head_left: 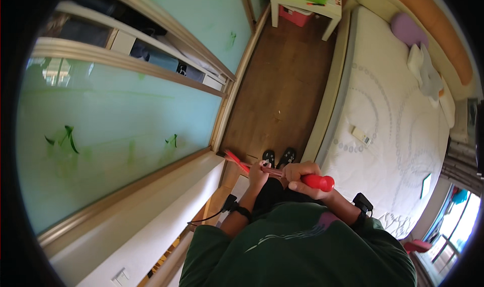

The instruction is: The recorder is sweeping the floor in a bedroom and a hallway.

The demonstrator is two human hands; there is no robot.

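Both of my hands are wrapped round a pinkish metallic pole (272, 171) in front of my body. My left hand (258, 175) is closed on it toward the doorway side. Close beside it, my right hand (301, 175) grips the upper part, just under the rounded red grip (319, 182) at the pole's end. A flat red piece (236, 161) shows past my left hand, low by the wardrobe corner. Whether it joins the pole, and what head the tool has, I cannot tell.
Sliding frosted-glass wardrobe doors (121, 120) stand at left, partly open on shelves. A bed (383, 110) fills the right, with a remote control (361, 136) on it. Wooden floor (277, 80) runs between them to a small white table (330, 27). My shoes (286, 156) are below my hands.
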